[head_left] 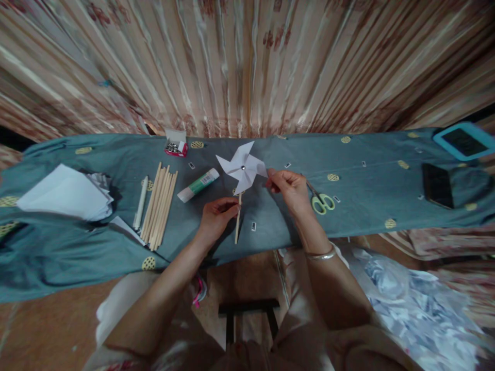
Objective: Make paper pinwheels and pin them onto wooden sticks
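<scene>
A white paper pinwheel (244, 166) with a silver pin at its centre is fixed on a thin wooden stick (237, 226). My left hand (217, 216) pinches this stick below the blades, between thumb and fingers. At the pinwheel's right side, my right hand (289, 186) has its fingers curled together at the tip of one blade; the exact contact is small to see. Just left of the pinwheel lies a green and white glue stick (199, 184). Scissors (322, 201) with yellow-green handles rest beside my right wrist.
Wooden sticks (159, 208), a white pen-like tube (141, 203), an open red box of pins (176, 144) and white paper (65, 196) lie leftward on the teal cloth (371, 190). Rightward are a phone (437, 185) and a blue-framed tablet (466, 141). Scrap paper (417, 304) sits below right.
</scene>
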`<state>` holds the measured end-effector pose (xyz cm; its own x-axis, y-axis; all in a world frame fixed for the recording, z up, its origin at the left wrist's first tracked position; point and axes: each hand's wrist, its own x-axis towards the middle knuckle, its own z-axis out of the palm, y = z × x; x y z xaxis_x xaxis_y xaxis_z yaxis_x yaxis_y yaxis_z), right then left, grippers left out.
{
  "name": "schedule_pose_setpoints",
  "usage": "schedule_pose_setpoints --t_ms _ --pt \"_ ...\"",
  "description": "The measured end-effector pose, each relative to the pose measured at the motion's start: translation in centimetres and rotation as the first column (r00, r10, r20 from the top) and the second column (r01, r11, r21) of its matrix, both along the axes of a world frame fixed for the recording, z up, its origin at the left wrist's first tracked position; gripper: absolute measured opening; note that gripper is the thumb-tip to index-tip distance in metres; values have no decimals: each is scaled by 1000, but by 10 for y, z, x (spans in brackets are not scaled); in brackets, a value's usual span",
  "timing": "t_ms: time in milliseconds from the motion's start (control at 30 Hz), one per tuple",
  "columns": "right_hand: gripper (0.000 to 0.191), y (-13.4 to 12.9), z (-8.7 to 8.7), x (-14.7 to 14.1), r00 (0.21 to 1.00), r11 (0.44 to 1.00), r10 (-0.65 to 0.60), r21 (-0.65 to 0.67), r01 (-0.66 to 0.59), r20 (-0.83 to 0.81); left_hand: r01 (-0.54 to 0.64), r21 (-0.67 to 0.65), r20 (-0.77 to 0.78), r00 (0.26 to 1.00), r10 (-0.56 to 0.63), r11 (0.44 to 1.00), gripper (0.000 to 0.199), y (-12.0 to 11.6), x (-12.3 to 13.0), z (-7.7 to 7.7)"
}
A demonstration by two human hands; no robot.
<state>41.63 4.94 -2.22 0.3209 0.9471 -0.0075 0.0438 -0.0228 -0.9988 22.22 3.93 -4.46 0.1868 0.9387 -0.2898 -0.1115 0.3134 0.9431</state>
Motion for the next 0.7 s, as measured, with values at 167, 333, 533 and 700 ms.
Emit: schedule_pose_setpoints --t_ms 167,333,533,700 --pt "40 6 -3 7 993 991 -116 74 115 3 24 3 -46 999 -24 1000 30 -2 0 5" --pt "43 8 -6 1 992 999 8 45 -3 -127 78 -10 -104 992 -78 997 39 -2 0 6" --pt "41 7 -5 3 992 996 15 92 -4 -122 73 8 -143 987 -71 997 43 -2 0 6" --pt "46 6 -8 0 990 998 1 65 9 -144 75 18 -206 976 -70 997 44 -1 0 8"
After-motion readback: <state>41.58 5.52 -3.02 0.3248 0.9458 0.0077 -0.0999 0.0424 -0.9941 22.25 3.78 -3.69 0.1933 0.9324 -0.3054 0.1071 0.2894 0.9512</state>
